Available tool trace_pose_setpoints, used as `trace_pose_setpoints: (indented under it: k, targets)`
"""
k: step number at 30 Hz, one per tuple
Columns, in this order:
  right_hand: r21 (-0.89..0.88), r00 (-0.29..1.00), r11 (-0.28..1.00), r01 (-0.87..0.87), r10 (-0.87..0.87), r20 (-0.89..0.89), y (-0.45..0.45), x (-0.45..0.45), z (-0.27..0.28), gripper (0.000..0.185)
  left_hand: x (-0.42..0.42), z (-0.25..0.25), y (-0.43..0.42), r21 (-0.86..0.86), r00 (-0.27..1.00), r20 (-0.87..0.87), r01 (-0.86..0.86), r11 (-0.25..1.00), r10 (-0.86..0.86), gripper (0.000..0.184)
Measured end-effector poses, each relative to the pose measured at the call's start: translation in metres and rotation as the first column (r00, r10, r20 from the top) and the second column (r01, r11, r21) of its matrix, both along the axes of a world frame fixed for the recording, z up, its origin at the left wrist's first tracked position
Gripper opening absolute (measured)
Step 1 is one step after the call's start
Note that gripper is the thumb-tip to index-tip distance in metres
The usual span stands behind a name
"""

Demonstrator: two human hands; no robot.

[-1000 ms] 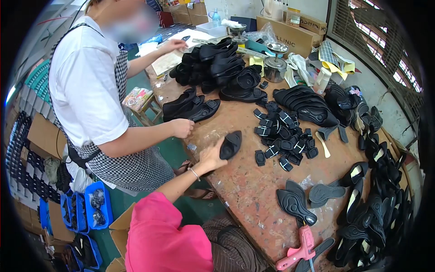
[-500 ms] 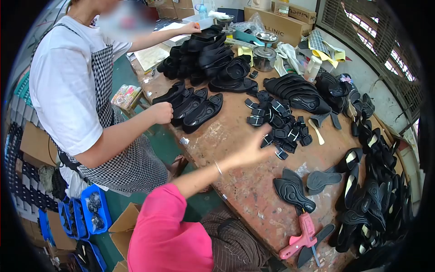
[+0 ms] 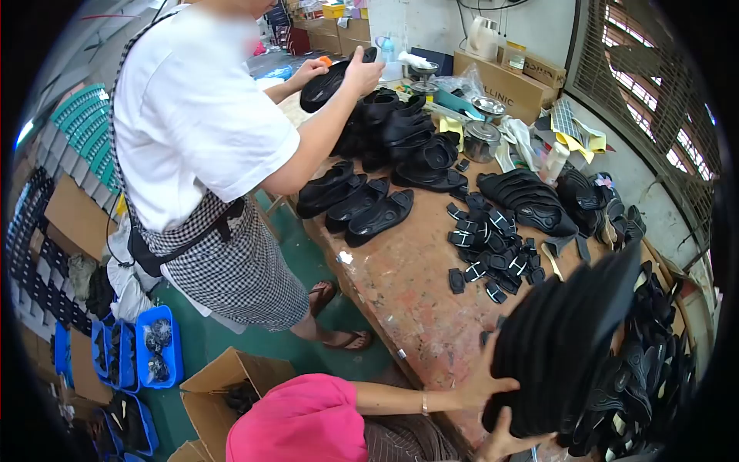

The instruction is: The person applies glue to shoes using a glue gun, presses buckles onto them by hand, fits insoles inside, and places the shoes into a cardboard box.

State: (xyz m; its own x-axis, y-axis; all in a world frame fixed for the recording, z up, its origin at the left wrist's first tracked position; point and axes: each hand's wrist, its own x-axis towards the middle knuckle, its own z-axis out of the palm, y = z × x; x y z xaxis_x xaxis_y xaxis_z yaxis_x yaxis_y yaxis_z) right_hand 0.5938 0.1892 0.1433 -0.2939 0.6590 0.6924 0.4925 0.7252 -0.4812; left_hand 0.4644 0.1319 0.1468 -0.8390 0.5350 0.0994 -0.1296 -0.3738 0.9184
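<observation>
A thick stack of black insoles (image 3: pixel 554 346), nested one against another and tilted up, stands over the right part of the table between my hands. My left hand (image 3: pixel 486 381), below a pink sleeve and a bracelet, is closed round the stack's left side. Low at the frame's bottom edge my right hand (image 3: pixel 508 443) grips its underside; part of that hand is hidden. Just beyond the stack lies a pile of small black straps with buckles (image 3: pixel 493 246). The pink glue gun is out of sight.
Across the table (image 3: pixel 377 292) a co-worker in a checked apron (image 3: pixel 231 262) holds a black shoe (image 3: pixel 323 86). Black shoes (image 3: pixel 381 218) stand near the left edge. More black insoles (image 3: pixel 519 202) lie behind the straps. Shoe parts (image 3: pixel 654 369) crowd the right side. An open carton (image 3: pixel 231 385) sits on the floor.
My left hand has moved from near the buckled straps down and right onto the insole stack, now raised in both hands. The co-worker has lifted a shoe. The view has shifted left.
</observation>
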Motion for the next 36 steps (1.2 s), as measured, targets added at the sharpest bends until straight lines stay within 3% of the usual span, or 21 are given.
trace_pose_setpoints:
  k: [1,2,3,5,9,10,13,14,17,20,23,26,28,30,31,33,35,36]
  targets:
    - [0.173,0.978,0.976,0.132,-0.157,0.14,-0.016,-0.007,0.009,0.082,-0.01,-0.007,-0.011,0.075,0.999,-0.005,-0.039,0.996,0.039,0.111]
    - [-0.062,0.999,0.997,-0.045,0.045,0.001,-0.006,-0.004,-0.008,0.076,-0.017,-0.011,-0.021,0.133,0.998,0.034,-0.05,0.99,0.046,0.11]
    - [-0.264,0.962,0.931,-0.251,0.209,-0.177,0.015,0.004,-0.042,0.071,-0.024,-0.012,-0.034,0.187,0.996,0.074,-0.064,0.98,0.051,0.109]
    - [-0.492,0.743,0.578,-0.651,0.352,-0.57,0.045,0.02,-0.093,0.062,-0.038,-0.01,-0.059,0.123,0.998,0.03,-0.067,0.99,0.063,0.106]
    - [-0.756,0.749,0.096,-0.647,0.268,-0.606,0.014,-0.033,0.026,0.059,-0.05,-0.02,-0.088,-0.028,0.995,-0.095,-0.008,1.0,0.005,0.108]
    - [-0.728,0.766,0.33,-0.601,0.498,-0.407,0.02,-0.02,0.01,0.055,-0.052,-0.022,-0.092,-0.074,0.989,-0.144,0.007,0.997,-0.017,0.11]
    - [-0.883,0.765,0.13,-0.451,0.567,-0.307,0.027,-0.016,0.002,0.059,-0.051,-0.027,-0.101,-0.119,0.989,-0.138,0.046,0.992,-0.062,0.11]
    - [-0.863,0.777,0.117,-0.492,0.507,-0.374,0.028,-0.014,-0.011,0.065,-0.052,-0.027,-0.104,-0.131,0.989,-0.131,0.05,0.99,-0.067,0.109]
    - [-0.781,0.741,0.265,-0.566,0.578,-0.341,0.025,-0.006,-0.025,0.062,-0.053,-0.03,-0.107,-0.167,0.99,-0.106,0.074,0.983,-0.092,0.109]
    - [-0.818,0.797,0.38,-0.431,0.586,-0.147,0.042,0.012,-0.06,0.059,-0.052,-0.044,-0.106,-0.163,0.992,-0.039,0.111,0.98,-0.119,0.107]
    - [-0.817,0.788,0.169,-0.552,0.426,-0.445,0.016,-0.004,-0.024,0.056,-0.049,-0.047,-0.103,-0.049,0.985,0.116,0.137,0.989,-0.131,0.102]
    - [-0.687,0.698,0.188,-0.702,0.373,-0.611,0.034,0.005,-0.044,0.065,-0.047,-0.055,-0.102,0.066,0.958,0.253,0.124,0.99,-0.137,0.092]
    - [-0.738,0.774,0.231,-0.634,0.19,-0.605,0.08,0.018,-0.059,0.054,-0.046,-0.067,-0.103,0.146,0.914,0.373,0.113,0.983,-0.161,0.087]
    - [-0.683,0.855,0.52,-0.513,0.382,-0.351,0.115,0.022,-0.036,0.052,-0.047,-0.075,-0.106,0.254,0.866,0.452,0.107,0.961,-0.215,0.081]
    - [-0.692,0.797,0.395,-0.604,0.296,-0.526,0.111,0.004,0.008,0.052,-0.051,-0.065,-0.11,0.226,0.866,0.438,0.152,0.962,-0.239,0.08]
    - [-0.732,0.849,0.448,-0.514,0.142,-0.51,0.135,-0.011,0.039,0.056,-0.052,-0.082,-0.114,0.28,0.85,0.446,0.167,0.946,-0.282,0.079]
    - [-0.701,0.893,0.555,-0.448,0.241,-0.38,0.202,-0.003,0.009,0.058,-0.052,-0.077,-0.118,0.256,0.81,0.51,0.177,0.95,-0.288,0.08]
    - [-0.763,0.946,0.563,-0.318,0.131,-0.297,0.205,-0.012,0.015,0.058,-0.054,-0.074,-0.118,0.245,0.792,0.539,0.179,0.953,-0.288,0.081]
